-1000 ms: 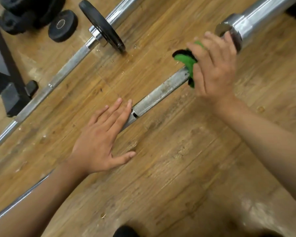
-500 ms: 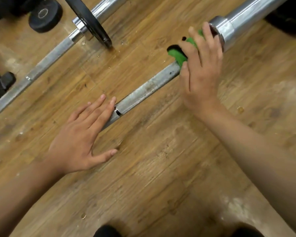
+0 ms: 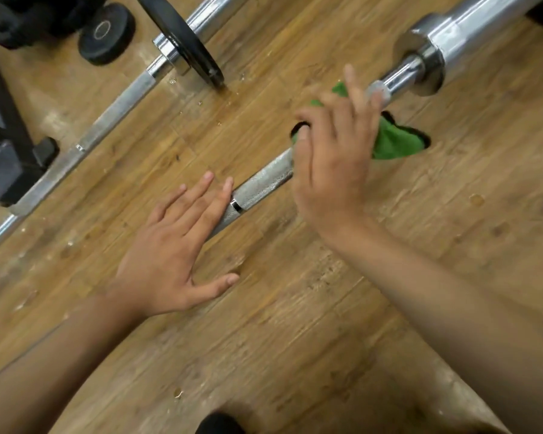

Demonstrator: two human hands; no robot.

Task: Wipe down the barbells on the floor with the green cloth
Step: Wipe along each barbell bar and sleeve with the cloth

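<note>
The near barbell's knurled shaft (image 3: pixel 264 183) runs diagonally across the wooden floor to its thick chrome sleeve (image 3: pixel 470 29) at the top right. My right hand (image 3: pixel 333 164) lies over the shaft just below the collar, its fingers spread and blurred, pressing the green cloth (image 3: pixel 392 142) onto the bar. A flap of the cloth sticks out to the right of the hand. My left hand (image 3: pixel 173 255) rests flat with straight fingers on the floor and the lower shaft. A second barbell (image 3: pixel 116 114) lies parallel further left, carrying a thin black plate (image 3: pixel 182 39).
A small black weight plate (image 3: pixel 105 32) lies flat at the top left beside other dark weights. A black rack foot (image 3: pixel 10 170) stands at the left edge against the second barbell. A dark shoe tip (image 3: pixel 220 424) shows at the bottom edge.
My right hand has slid with the cloth down the shaft, away from the collar, and its fingers have spread. The cloth now fans out on the right. My left hand stays put.
</note>
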